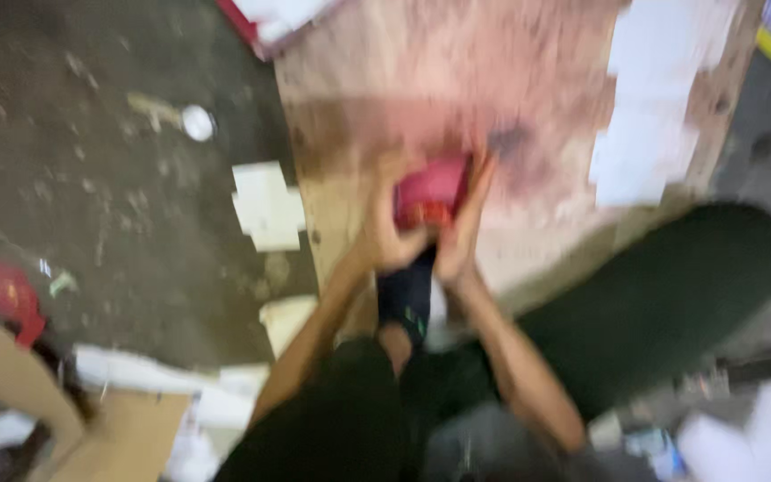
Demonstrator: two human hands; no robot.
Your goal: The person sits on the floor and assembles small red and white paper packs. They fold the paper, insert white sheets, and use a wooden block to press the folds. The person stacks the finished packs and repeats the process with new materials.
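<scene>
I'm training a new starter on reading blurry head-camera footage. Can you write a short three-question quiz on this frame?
1. True or false: both hands grip the same thing.
2. What colour is that thing? A green, B red-pink, C blue
3. What does it lie above?

Key:
1. True: left hand and right hand clasp one object.
2. B: the red-pink object.
3. A stained wooden board on the floor.
</scene>
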